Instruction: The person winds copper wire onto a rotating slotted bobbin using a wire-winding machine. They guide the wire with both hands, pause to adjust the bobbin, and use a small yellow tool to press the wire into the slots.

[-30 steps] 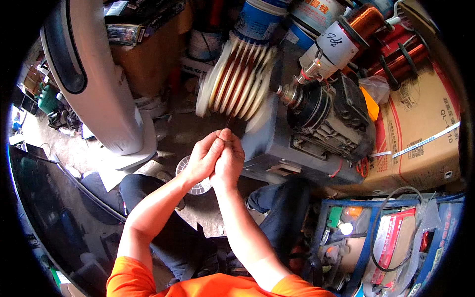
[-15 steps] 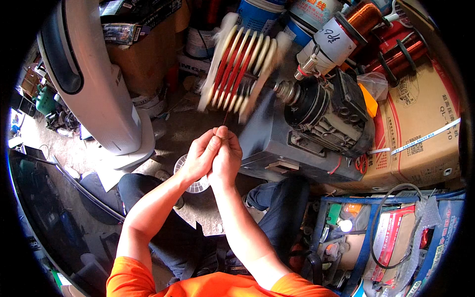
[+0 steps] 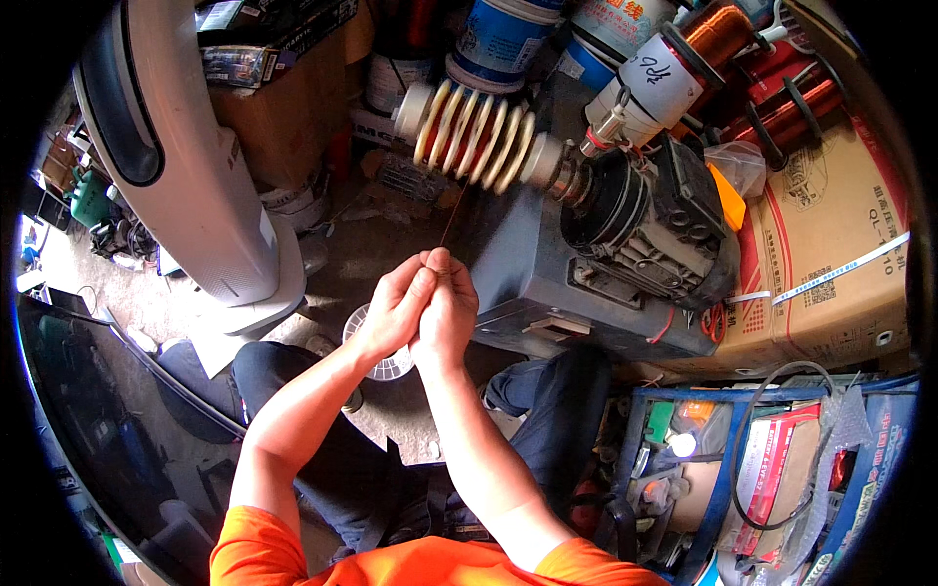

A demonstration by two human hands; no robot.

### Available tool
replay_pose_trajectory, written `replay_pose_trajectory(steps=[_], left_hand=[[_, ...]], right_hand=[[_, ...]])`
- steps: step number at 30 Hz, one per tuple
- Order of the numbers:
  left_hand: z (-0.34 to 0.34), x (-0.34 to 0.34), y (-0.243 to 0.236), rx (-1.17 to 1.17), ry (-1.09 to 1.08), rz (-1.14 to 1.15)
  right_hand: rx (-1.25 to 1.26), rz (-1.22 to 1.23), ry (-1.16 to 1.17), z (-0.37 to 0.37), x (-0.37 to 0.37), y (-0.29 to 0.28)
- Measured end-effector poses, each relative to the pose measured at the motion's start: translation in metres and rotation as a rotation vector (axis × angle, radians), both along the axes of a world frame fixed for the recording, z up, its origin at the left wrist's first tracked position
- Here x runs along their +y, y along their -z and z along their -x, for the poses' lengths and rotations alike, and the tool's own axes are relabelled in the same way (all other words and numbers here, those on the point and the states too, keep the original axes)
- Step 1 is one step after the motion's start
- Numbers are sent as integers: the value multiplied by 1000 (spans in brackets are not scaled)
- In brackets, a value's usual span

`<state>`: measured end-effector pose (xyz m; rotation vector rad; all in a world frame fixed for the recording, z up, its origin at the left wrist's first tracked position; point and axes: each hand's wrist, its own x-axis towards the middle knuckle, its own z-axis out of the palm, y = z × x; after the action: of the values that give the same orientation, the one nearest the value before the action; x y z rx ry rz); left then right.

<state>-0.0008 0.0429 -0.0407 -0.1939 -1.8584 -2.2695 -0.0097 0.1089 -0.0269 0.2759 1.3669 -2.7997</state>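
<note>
My left hand (image 3: 399, 305) and my right hand (image 3: 447, 314) are pressed together in front of me, fingers closed in a pinch. From the fingertips a thin copper wire (image 3: 452, 217) runs up to a winding former (image 3: 476, 137) with cream ridges and red winding between them. The former is mounted on the shaft of a dark electric motor (image 3: 640, 225), which sits on a grey metal box (image 3: 528, 283). Below my hands, partly hidden by them, is a round white slotted spool (image 3: 391, 368). How the wire passes between my fingers is hidden.
Spools of copper wire (image 3: 718, 41) and blue-white buckets (image 3: 503, 44) stand behind the motor. To the right are a cardboard box (image 3: 831, 244) and a blue-framed rack (image 3: 733, 430) of parts. A tall white appliance (image 3: 186, 156) stands left, beside a dark glossy panel (image 3: 107, 430).
The winding former has turned on its shaft, now looking narrower and edge-on. Both hands have kept their place, with the wire still running from them.
</note>
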Motion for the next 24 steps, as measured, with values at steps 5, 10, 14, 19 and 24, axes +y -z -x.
replay_pose_trajectory(steps=[5, 10, 14, 19, 24], left_hand=[[-1, -3, -6, -36, -12, 8], [10, -23, -3, -175, -143, -187], [17, -44, -31, -108, -61, -178], [11, -56, -61, -55, -28, -86], [34, -55, -109, 89, -219, 211]], right_hand=[[-28, 2, 0, 1, -3, -2], [-94, 22, -61, 0, 0, -11], [-91, 9, -101, -1, -2, -12], [-52, 104, -84, -2, -3, -16], [-4, 96, -46, 4, 2, -9]])
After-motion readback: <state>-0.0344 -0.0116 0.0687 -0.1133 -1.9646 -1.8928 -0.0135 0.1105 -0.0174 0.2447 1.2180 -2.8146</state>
